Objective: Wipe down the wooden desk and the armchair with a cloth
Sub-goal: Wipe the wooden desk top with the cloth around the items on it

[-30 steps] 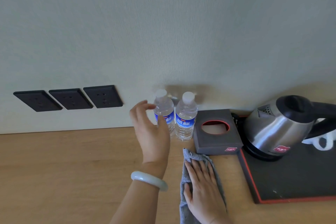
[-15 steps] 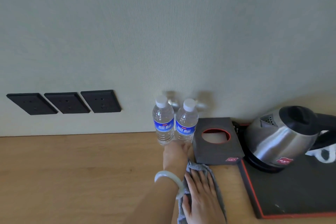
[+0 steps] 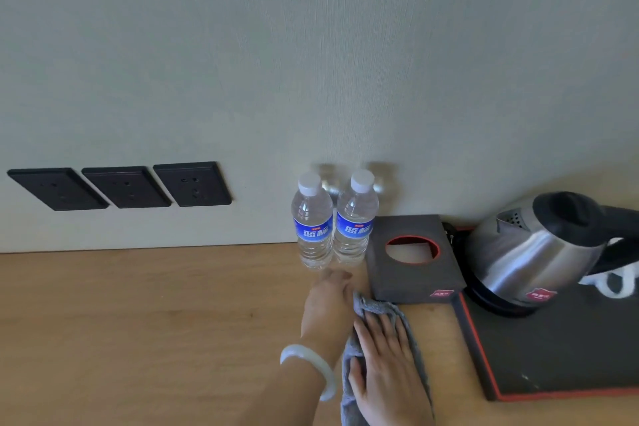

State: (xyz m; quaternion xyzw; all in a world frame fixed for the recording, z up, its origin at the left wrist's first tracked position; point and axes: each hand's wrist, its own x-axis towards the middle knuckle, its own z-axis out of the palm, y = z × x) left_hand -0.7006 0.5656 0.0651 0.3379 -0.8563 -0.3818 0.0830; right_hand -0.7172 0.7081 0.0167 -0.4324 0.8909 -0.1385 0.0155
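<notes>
Cloth (image 3: 375, 308) is pressed flat on the desk (image 3: 138, 322) by the right hand (image 3: 387, 373), fingers (image 3: 380, 325) straight — for wiping; the left hand (image 3: 326, 301) is held near 2 bottles (image 3: 313, 228), fingers unclear.

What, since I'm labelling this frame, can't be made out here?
Head view only:
Left hand: fingers blurred and foreshortened; contact with the bottles unclear.
Cloth: largely under the right hand, cut off by the bottom edge.
Kettle: handle cut off by the right edge.
Armchair: out of frame.
</notes>
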